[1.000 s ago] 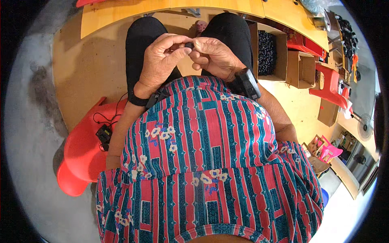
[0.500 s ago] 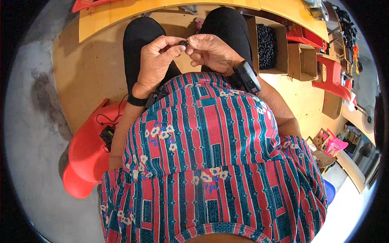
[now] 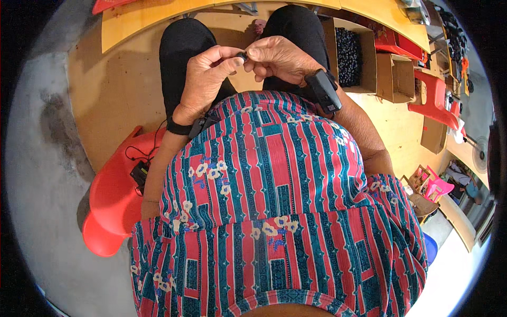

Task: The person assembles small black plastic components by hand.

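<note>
Between both hands, above my knees, is a small dark round piece (image 3: 242,55); its exact kind is too small to tell. My left hand (image 3: 208,74) pinches it from the left between thumb and forefinger. From the right, the thumb and forefinger of my right hand (image 3: 280,57) close at the piece's edge, with the other fingers curled beneath. Part of the piece is hidden by the fingertips. A cardboard box (image 3: 364,58) to the right of my knee holds many small black pieces (image 3: 348,57).
A yellow table edge (image 3: 158,24) runs across in front of my knees. A second cardboard box (image 3: 395,79) and a red stool (image 3: 434,98) stand at the right. On my left is a red chair (image 3: 113,195) with a small black device and cable (image 3: 140,171) on it.
My right hand has risen slightly and its wrist has turned a little outward. The left hand stays nearly in place, and the small dark piece remains between the fingertips.
</note>
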The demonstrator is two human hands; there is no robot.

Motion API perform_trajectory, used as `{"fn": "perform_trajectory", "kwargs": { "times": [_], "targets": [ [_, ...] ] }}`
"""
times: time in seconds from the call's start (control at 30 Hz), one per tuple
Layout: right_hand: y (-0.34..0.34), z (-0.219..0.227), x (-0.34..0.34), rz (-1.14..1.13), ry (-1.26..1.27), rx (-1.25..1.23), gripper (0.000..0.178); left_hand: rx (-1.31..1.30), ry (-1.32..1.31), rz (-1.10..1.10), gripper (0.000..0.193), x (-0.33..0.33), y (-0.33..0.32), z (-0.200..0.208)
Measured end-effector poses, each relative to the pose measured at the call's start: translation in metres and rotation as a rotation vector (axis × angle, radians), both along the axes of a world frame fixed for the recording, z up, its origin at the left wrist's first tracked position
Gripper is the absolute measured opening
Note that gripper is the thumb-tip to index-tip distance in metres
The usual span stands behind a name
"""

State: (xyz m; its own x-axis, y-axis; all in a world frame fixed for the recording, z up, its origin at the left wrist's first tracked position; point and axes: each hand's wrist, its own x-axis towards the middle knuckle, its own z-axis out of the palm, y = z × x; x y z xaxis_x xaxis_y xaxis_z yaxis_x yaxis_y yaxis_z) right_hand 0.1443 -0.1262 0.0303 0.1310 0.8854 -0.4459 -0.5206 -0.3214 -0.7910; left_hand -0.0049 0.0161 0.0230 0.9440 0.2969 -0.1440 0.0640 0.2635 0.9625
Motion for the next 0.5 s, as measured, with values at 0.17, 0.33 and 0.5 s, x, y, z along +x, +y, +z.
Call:
{"fn": "perform_trajectory", "kwargs": {
  "times": [0.17,0.33,0.5],
  "targets": [
    [0.0,0.003,-0.003,0.019,0.031,-0.013,0.035,0.006,0.007,0.002,0.02,-0.003,0.0,-0.004],
    [0.0,-0.006,-0.006,0.038,0.246,0.016,0.036,0.045,-0.028,0.035,0.019,-0.002,-0.001,-0.008],
    [0.003,-0.006,-0.012,0.026,0.347,0.053,0.033,0.124,-0.042,0.063,0.018,-0.003,0.002,-0.01]
  ]
}}
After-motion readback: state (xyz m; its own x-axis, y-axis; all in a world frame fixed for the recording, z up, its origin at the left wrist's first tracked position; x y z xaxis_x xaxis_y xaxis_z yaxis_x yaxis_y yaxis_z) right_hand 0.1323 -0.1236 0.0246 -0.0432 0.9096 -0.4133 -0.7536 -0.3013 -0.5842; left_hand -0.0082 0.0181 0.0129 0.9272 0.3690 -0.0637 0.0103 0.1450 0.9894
